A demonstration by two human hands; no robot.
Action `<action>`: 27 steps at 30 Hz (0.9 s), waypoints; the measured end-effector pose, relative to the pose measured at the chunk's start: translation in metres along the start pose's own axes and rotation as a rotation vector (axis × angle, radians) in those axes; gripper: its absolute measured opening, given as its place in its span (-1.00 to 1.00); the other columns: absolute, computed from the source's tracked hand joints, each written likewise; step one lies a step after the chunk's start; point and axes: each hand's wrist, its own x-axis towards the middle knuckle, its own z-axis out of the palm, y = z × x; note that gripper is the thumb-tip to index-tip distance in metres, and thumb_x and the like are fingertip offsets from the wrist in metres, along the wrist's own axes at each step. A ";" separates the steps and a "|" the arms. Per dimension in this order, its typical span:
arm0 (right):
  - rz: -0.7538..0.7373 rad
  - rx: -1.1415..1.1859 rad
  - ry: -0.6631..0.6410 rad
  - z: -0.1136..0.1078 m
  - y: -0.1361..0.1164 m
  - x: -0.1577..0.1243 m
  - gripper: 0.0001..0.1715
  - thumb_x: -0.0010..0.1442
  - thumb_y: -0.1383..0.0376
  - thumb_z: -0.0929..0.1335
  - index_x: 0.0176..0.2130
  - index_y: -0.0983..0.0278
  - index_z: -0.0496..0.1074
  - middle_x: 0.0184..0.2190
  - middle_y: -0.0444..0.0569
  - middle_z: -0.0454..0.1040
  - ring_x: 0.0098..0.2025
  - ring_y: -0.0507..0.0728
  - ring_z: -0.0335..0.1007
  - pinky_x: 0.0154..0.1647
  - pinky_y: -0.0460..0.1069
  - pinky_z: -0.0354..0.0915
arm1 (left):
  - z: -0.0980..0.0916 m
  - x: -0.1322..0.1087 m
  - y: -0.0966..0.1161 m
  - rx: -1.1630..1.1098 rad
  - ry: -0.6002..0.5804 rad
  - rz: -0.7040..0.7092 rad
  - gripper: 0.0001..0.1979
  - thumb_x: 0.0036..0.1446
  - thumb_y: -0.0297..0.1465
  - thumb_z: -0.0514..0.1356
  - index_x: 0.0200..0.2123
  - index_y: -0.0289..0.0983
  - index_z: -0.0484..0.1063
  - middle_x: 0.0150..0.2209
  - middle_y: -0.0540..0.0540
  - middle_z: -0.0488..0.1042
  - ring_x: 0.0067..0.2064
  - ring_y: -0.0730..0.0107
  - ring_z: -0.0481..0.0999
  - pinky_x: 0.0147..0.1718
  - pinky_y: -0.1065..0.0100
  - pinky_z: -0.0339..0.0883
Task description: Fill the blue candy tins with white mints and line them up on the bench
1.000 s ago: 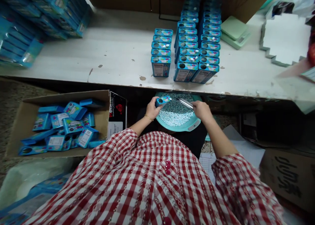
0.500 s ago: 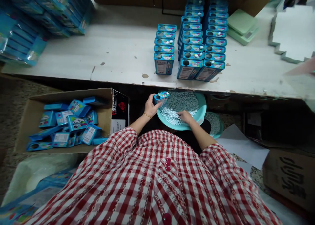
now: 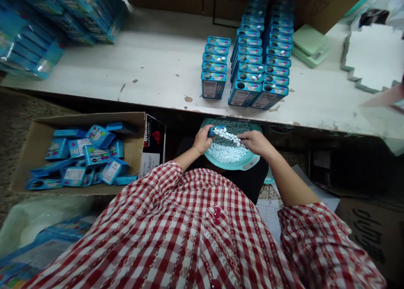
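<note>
Surface: teal plastic basin (image 3: 251, 162) on the lap, heaped with round white mints (image 3: 226, 153)
Left hand (image 3: 202, 139): fingers (image 3: 199, 134) curled together around a small blue tin (image 3: 216, 131), held over the basin
Right hand (image 3: 255, 142): fingers (image 3: 243, 140) pinched together on a slim row of mints (image 3: 229, 136), its far end touching the tin
Beside: cardboard carton (image 3: 25, 162) of loose blue boxes (image 3: 96, 155)
Beyond: scuffed white bench (image 3: 158, 70) carrying ranks of upright blue tins (image 3: 244, 93), green scale (image 3: 309, 45) further right
</note>
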 end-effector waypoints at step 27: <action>0.222 -0.322 -0.123 0.127 0.033 0.038 -0.52 0.23 0.48 0.14 0.02 0.31 0.46 -0.01 0.20 0.46 0.01 0.19 0.40 -0.05 -0.01 0.29 | -0.024 -0.010 -0.007 -0.131 0.135 -0.087 -0.60 -0.09 -0.44 0.27 -0.12 -0.26 0.30 -0.21 -0.04 0.46 -0.20 0.31 0.46 -0.15 0.32 0.33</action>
